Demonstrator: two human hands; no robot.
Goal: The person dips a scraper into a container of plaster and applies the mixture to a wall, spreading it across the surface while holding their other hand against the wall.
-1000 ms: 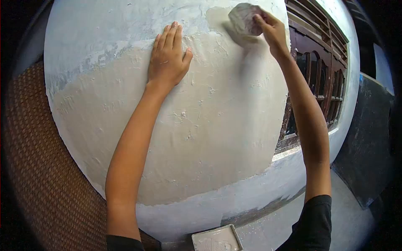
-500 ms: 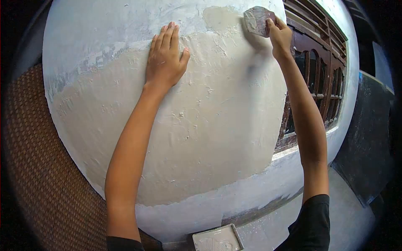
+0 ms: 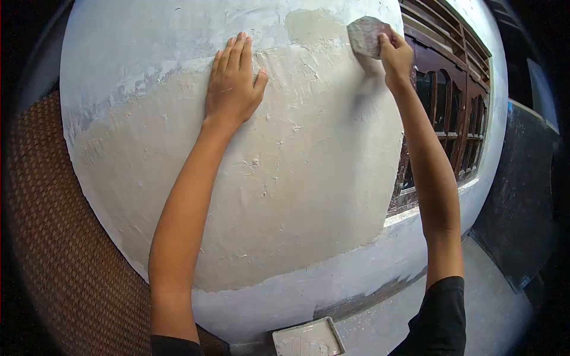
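Observation:
My right hand [image 3: 396, 59] grips a flat scraper [image 3: 366, 38] smeared with pale paste, held at the upper right part of the wall close to the window. Flat against the wall lies my left hand [image 3: 233, 83], its fingers stretched upward. A broad coat of beige plaster [image 3: 297, 202] with small ridges covers the middle of the wall. Above it the wall [image 3: 178, 29] is whitish, with one separate beige patch [image 3: 312, 26] left of the scraper.
A dark wooden window [image 3: 448, 107] with bars is on the right. Woven brown matting [image 3: 59, 225] stands at the left. Low in front is a tray [image 3: 309, 339] of pale paste on the floor. A dark panel [image 3: 513, 196] leans at the far right.
My right hand and the scraper have moved slightly downward, and the scraper is tilted a little differently. My left hand stays in the same place on the wall.

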